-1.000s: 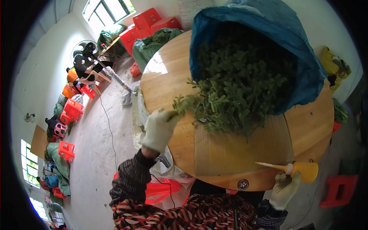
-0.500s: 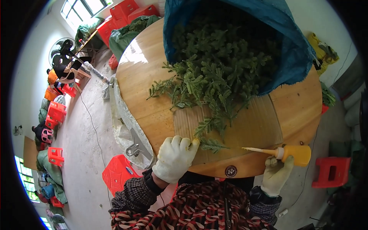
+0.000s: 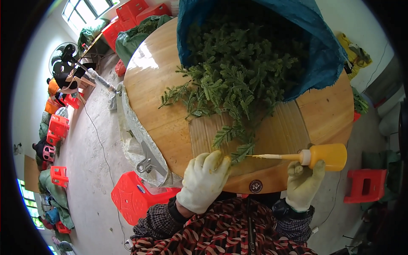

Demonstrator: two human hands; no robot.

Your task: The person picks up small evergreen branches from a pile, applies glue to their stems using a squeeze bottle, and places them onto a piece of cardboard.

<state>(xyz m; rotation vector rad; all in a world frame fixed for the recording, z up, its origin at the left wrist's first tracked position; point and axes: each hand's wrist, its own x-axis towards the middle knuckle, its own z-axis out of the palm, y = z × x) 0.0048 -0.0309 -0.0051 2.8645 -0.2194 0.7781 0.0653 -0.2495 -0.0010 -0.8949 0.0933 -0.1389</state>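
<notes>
My left hand [image 3: 205,180], in a white knit glove with yellow stains on the fingertips, is closed in a pinch on a small green fir sprig [image 3: 243,152]. Its needles stick out to the right of the fingertips. In my right hand [image 3: 305,183], also gloved, is a yellow squeeze bottle [image 3: 330,157] lying nearly level. The bottle's long tapered nozzle points left, and its whitish tip is beside the sprig; whether they touch I cannot tell. Behind my hands a heap of fir branches [image 3: 238,76] spills from a blue sack [image 3: 325,55] onto the table.
A cardboard sheet [image 3: 280,125] lies on the round wooden table [image 3: 155,106]. A metal clip [image 3: 146,165] grips plastic sheeting at the left edge. Red stools stand at left [image 3: 131,195] and right [image 3: 366,186]. A fan [image 3: 63,59] is at the far left.
My left hand has moved right with the sprig, which now tilts upward. The bottle has moved up slightly, and its nozzle tip has shifted left to the sprig.
</notes>
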